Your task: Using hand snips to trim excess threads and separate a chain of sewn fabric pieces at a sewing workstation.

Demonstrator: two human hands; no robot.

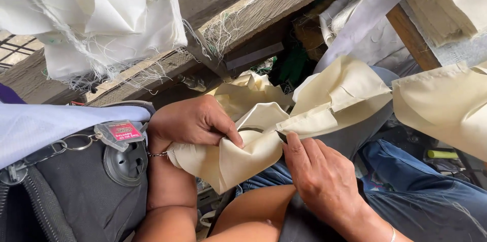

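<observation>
Two hands pinch a piece of cream fabric above the person's lap.

The left hand is curled nearly closed, thumb pressing a fold of the cream fabric piece. The right hand, fingers bent, grips its edge just beside. The one held piece runs lengthwise from lower left toward upper right. Two frayed white cloth bundles hang above.

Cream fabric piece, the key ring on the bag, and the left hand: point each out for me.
cream fabric piece point(238, 158): head view, on the fold below the hands.
key ring point(76, 142): head view, on the metal ring's lower edge.
left hand point(195, 120): head view, on the back of the hand.
</observation>
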